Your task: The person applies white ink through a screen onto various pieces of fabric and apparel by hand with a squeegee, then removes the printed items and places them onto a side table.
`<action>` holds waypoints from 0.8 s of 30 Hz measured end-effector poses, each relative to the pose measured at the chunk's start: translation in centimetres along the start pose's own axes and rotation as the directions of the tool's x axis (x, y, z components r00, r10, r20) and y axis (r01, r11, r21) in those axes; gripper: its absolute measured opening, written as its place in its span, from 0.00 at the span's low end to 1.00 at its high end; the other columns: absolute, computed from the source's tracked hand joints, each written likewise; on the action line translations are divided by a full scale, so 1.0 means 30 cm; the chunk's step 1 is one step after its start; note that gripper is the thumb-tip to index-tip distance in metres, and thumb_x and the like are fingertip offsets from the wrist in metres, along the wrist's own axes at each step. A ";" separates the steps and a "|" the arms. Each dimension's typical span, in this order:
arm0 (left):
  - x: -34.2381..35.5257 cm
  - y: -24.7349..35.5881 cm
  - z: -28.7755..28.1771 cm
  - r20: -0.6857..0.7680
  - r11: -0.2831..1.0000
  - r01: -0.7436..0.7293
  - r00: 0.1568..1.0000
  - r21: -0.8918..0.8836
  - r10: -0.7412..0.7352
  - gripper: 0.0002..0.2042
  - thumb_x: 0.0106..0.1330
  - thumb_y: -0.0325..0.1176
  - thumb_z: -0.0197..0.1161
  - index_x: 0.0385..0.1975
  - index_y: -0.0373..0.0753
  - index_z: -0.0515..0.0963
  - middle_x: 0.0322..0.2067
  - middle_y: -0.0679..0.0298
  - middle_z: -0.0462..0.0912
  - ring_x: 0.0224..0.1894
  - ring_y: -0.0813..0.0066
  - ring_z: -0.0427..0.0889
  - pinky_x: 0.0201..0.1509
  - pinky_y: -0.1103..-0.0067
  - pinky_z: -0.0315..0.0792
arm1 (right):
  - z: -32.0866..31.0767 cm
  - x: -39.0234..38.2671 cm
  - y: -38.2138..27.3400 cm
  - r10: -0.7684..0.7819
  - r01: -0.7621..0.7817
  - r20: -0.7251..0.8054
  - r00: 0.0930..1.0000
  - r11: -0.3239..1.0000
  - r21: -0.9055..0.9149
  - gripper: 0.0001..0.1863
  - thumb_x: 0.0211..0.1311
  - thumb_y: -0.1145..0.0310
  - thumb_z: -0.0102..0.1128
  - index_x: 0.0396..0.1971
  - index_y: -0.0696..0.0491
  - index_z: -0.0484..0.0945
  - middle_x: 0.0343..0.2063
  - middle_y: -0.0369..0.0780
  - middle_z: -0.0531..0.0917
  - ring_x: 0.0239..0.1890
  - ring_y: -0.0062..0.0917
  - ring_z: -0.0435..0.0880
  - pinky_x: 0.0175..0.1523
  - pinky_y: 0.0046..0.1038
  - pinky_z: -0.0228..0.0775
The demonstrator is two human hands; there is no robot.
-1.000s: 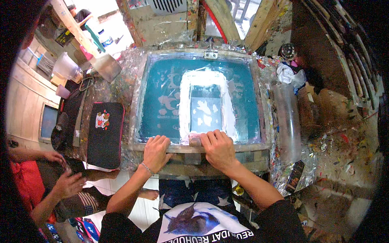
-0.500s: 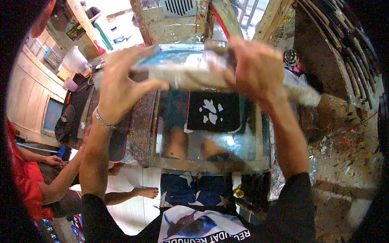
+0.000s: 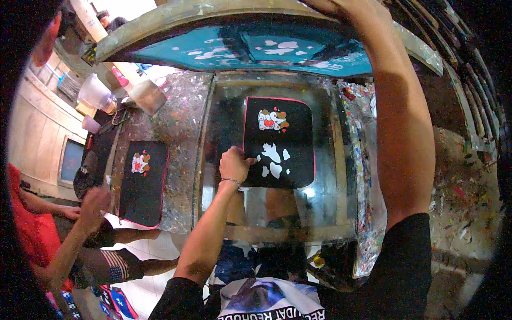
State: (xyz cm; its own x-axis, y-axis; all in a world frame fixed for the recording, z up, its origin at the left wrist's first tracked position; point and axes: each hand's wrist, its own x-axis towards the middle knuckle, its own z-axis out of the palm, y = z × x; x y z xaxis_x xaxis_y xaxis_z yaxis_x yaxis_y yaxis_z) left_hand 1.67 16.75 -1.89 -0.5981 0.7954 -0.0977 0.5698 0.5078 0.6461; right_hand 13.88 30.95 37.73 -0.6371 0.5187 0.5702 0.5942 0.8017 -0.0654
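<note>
A black fabric panel (image 3: 296, 138) with pink edging lies on the glass-topped table (image 3: 325, 208). It bears a small cartoon-animal print in white, brown and red, and plain white shapes below. My left hand (image 3: 234, 164) is closed at the panel's left edge, its thumb reaching over the fabric; the fingertips are partly hidden. Tilted up at the far side stands a screen-printing frame (image 3: 213, 20) with blue mesh and open white patterns. At the frame's top rim my right hand (image 3: 346, 6) grips the wood, partly cut off by the picture's upper edge.
A second black panel (image 3: 141, 197) with a similar print lies to the left on the paint-stained bench (image 3: 181, 160). Beside it a co-worker in a red shirt (image 3: 37, 213) has one hand (image 3: 96, 207) raised. A clear plastic jug (image 3: 96, 93) stands at the far left.
The frame has swung up and away from the table, uncovering the whole panel. My left hand has let go of it and come down to the panel; my right hand has risen with it.
</note>
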 end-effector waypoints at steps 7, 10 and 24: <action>0.051 -0.042 0.002 -0.021 0.982 0.135 0.990 -0.128 -0.139 0.17 0.44 0.40 0.83 0.34 0.41 0.88 0.42 0.50 0.86 0.47 0.51 0.86 0.53 0.64 0.79 | 0.085 0.068 0.101 -0.165 0.161 -0.077 0.983 0.986 -0.052 0.38 0.70 0.36 0.46 0.34 0.61 0.85 0.26 0.58 0.83 0.32 0.54 0.82 0.44 0.49 0.70; 0.050 0.015 0.000 0.056 0.947 0.233 0.973 -0.223 -0.226 0.16 0.49 0.37 0.81 0.38 0.41 0.88 0.46 0.49 0.86 0.49 0.50 0.86 0.55 0.64 0.79 | 0.075 0.031 0.118 -0.135 0.125 -0.189 0.973 0.990 -0.062 0.40 0.69 0.32 0.45 0.30 0.58 0.87 0.28 0.57 0.85 0.36 0.52 0.86 0.48 0.49 0.74; -0.104 -0.550 -0.475 -0.329 0.976 -0.139 0.941 -0.169 0.077 0.13 0.65 0.38 0.63 0.29 0.32 0.82 0.29 0.45 0.84 0.34 0.44 0.84 0.40 0.59 0.75 | 0.119 0.114 0.214 -0.148 0.149 -0.062 0.987 0.989 0.006 0.35 0.75 0.41 0.46 0.35 0.66 0.78 0.23 0.48 0.75 0.27 0.33 0.72 0.39 0.36 0.66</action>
State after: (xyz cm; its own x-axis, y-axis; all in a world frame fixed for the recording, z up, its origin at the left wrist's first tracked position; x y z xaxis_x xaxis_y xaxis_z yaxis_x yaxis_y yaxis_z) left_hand -13.91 1.18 -1.45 -0.7045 0.6791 0.2063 0.5436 0.3293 0.7721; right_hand 13.76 38.93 36.35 -0.6866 0.3749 0.6229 0.4899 0.8716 0.0153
